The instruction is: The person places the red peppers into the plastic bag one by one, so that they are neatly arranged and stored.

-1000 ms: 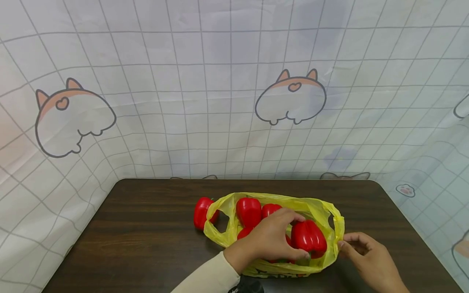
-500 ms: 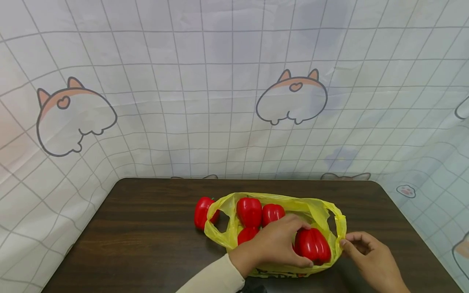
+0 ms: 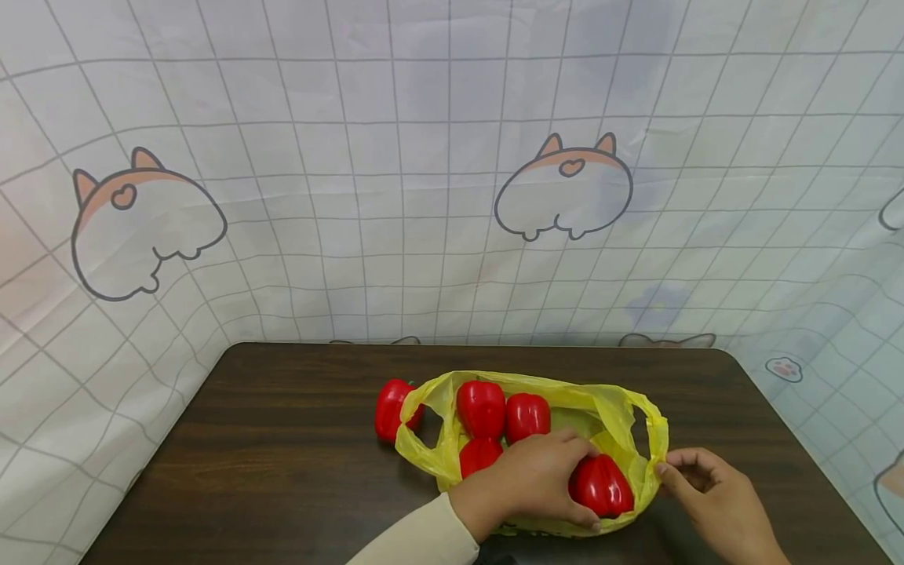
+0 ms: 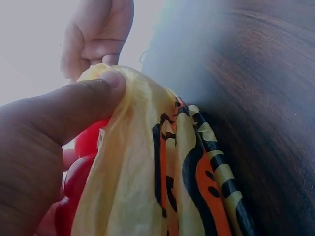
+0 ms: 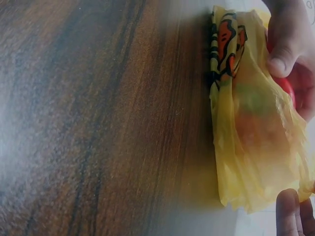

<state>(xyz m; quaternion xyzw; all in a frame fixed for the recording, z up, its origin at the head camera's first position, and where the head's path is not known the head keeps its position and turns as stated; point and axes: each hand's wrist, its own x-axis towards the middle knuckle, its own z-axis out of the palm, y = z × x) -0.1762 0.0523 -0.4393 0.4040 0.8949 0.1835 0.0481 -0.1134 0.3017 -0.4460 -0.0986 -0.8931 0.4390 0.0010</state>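
Observation:
A yellow plastic bag (image 3: 616,406) lies with its mouth open, several red bell peppers inside it. My left hand (image 3: 526,482) reaches into the bag and grips a red bell pepper (image 3: 603,486) at the right end. In the left wrist view, its thumb (image 4: 113,83) lies against the bag's edge. My right hand (image 3: 720,498) pinches the rim of the bag by its right handle. More peppers sit at the bag's left side, such as a red bell pepper (image 3: 482,410) and another red bell pepper (image 3: 528,416). The gripped pepper's lower part is hidden.
One red bell pepper (image 3: 391,412) lies outside the bag, partly behind its left handle. All stand on a dark wooden table (image 3: 282,455). A white gridded cloth (image 3: 424,196) with cartoon prints hangs behind and around the table.
My left hand has moved nearer and slightly right, lowering the gripped bell pepper deeper into the bag. More of the back pepper shows. My right hand has stayed at the handle.

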